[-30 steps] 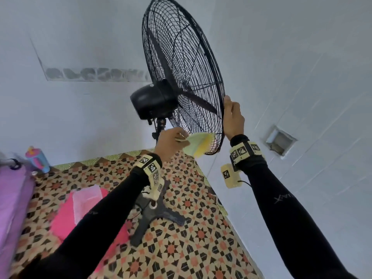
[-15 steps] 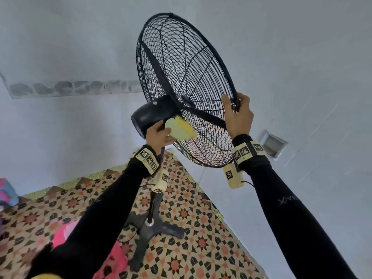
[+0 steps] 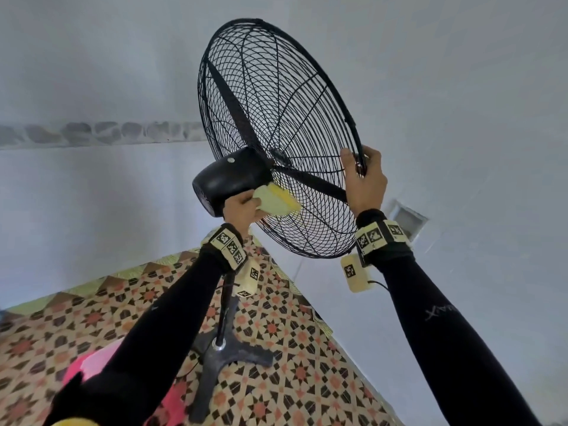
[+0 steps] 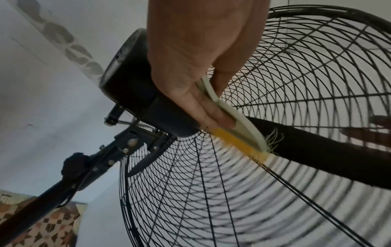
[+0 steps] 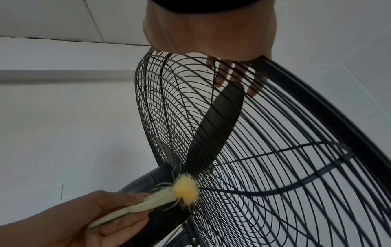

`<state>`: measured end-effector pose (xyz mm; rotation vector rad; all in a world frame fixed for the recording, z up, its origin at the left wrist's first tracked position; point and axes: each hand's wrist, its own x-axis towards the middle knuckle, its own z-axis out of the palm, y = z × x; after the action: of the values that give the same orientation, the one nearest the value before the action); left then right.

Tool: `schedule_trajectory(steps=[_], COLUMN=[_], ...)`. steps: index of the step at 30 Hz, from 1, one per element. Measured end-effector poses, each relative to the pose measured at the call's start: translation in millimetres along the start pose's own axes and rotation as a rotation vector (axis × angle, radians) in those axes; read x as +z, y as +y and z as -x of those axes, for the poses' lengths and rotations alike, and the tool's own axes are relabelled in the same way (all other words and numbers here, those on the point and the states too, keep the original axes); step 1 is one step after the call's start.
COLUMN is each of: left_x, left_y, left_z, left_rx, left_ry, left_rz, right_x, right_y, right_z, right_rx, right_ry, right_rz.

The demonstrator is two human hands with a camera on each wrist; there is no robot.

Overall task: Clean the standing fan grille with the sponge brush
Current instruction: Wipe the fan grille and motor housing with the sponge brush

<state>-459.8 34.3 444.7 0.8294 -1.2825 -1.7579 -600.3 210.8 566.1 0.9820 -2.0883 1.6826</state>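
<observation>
Hidden: right hand [image 3: 365,182] fingertips lie behind the grille [image 3: 276,96], curled round its rim.
Grip: left hand [image 3: 241,209] pinches the brush [image 3: 276,199].
Change: brush sits higher, beside the motor [image 3: 229,179].

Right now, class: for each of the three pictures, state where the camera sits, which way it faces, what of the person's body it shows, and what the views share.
Head: worn on the head, tilted up at the fan grille; shows both sleeved arms, left hand and right hand.
Left wrist: looks along the left hand at the sponge brush it grips.
Right wrist: looks along the right hand holding the grille rim; left hand low.
Shared: every view shows the grille, brush and black motor housing.
</observation>
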Motion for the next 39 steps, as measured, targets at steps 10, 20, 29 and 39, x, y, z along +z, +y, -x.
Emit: schedule_trajectory(steps=[10, 20, 29, 39], left_x=[5.7, 23.9, 19.4, 25.2], left_y=[-4.3, -3.2, -2.9, -15.6], left_z=[16.4, 48.9, 53.7, 71.2], left_rx=[0.019, 0.022, 0.110, 0.115], left_ry=[-0.074, -0.089, 0.053, 0.062], left_rz=[0.018, 0.025, -0.017, -0.145], right_x=[2.4, -2.1, -2.3, -4.6], right_y=[2.1, 4.0, 0.6, -3.3], right_z=[-0.6, 2.4, 10.3, 12.6], right_rx=[-0.012, -0.008, 0.001, 0.009], right_ry=[0.018, -0.008, -0.023, -0.048], right_rz=[-0.004, -0.023, -0.039, -0.030])
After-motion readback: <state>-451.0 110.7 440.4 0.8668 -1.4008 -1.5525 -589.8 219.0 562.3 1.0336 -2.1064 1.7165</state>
